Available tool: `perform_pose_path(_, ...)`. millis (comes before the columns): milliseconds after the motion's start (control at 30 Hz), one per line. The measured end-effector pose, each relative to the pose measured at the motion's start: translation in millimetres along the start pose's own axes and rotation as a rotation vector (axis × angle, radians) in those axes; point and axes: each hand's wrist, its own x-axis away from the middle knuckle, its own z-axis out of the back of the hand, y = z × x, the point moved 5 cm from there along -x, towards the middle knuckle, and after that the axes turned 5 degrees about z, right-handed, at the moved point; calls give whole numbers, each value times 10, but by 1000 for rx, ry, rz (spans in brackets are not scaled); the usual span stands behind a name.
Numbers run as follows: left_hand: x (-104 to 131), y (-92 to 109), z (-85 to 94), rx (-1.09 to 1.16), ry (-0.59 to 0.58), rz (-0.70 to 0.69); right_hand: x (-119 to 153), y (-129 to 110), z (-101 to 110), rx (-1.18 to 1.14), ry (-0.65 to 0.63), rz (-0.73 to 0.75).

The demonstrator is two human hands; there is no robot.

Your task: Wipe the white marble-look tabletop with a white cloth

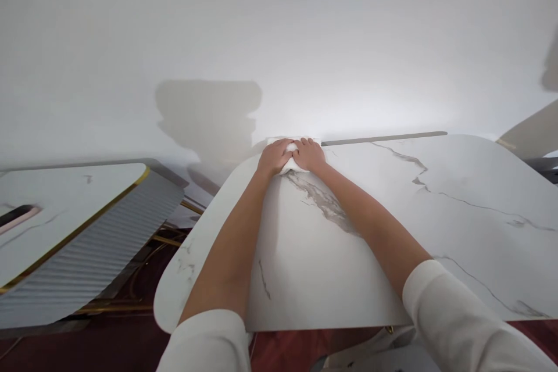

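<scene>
A white cloth (299, 167) lies at the far edge of a white marble-patterned table (314, 279), close to the wall. My left hand (274, 157) presses on its left part, fingers curled over it. Beside it, my right hand (310, 154) grips the right part, with the thumbs of both hands nearly meeting. Both arms reach straight forward across the tabletop. Much of the cloth is hidden under the palms.
To the left stands another marble-topped table (87, 186) with a gold rim and a ribbed grey side; a phone-like object (18, 218) lies on it. A white wall (349, 29) rises behind both tables. The floor (56, 346) is dark red.
</scene>
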Motion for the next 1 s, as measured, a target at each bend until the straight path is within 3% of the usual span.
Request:
perform_pose_path(133, -5, 85, -18, -10, 1, -32, 71, 45, 29, 12, 4, -17)
perform_pose_path(333, -52, 396, -111, 5, -17, -93, 243, 270, 152, 12, 12, -74)
perform_pose_path(467, 28, 551, -117, -14, -32, -118, 395, 291, 216, 28, 26, -84)
perform_pose_path(667, 438, 640, -13, -58, -39, -137, 752, 34, 251, 55, 25, -76)
perform_pose_path(1000, 1394, 840, 252, -76, -44, -74, 1537, -528, 361, 90, 16, 37)
